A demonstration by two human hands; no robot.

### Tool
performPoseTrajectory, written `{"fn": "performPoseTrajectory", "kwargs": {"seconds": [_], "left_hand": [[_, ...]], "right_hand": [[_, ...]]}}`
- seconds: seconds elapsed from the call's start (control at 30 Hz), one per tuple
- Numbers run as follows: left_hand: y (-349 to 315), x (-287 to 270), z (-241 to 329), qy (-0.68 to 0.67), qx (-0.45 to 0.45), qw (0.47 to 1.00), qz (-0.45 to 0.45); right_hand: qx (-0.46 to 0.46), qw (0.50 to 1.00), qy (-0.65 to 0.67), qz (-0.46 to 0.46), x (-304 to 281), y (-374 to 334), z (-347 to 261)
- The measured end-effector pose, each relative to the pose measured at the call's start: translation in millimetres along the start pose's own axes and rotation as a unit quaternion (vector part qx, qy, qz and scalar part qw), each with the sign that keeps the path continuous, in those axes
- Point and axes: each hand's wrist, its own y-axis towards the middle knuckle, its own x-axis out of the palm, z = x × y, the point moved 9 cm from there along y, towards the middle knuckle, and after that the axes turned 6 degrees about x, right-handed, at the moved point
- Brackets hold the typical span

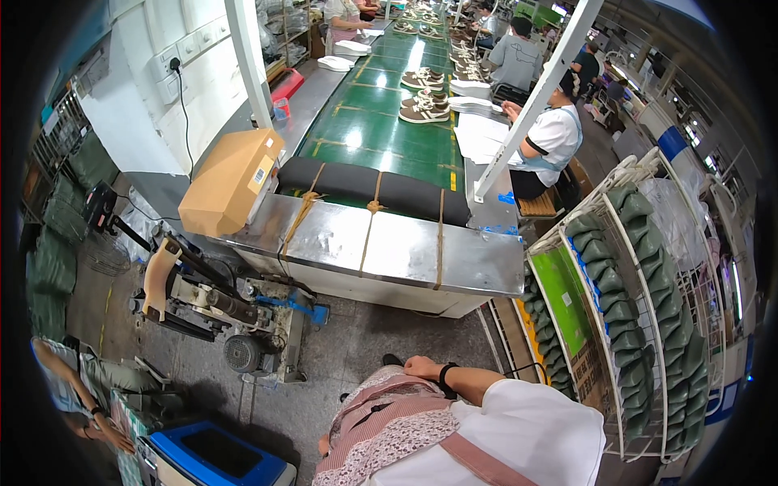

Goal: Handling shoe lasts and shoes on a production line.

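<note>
Head view: pink apron (pixel 369 413), long axis toward upper left, right hand (pixel 422 367) against it (fingers curled, grasp unclear).

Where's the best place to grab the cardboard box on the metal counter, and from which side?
Grip the cardboard box low on its two long sides, probably coming from the right, over the metal counter: its faces are flat, no handle shows, and the white wall stands to its left.
</note>
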Motion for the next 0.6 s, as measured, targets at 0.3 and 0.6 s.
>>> {"fn": "performPoseTrajectory", "kwargs": {"seconds": [0.3, 0.6], "left_hand": [[-7.6, 6.2, 0.9, 0.000, 0.002, 1.000, -0.006], [-11.2, 7.6, -1.2, 0.001, 0.006, 1.000, -0.006]], "right_hand": [[-0.006, 1.000, -0.012, -0.005, -0.1, 7.6, 6.3], [-0.013, 0.999, -0.041, -0.014, 9.0, 8.4, 6.0]]}}
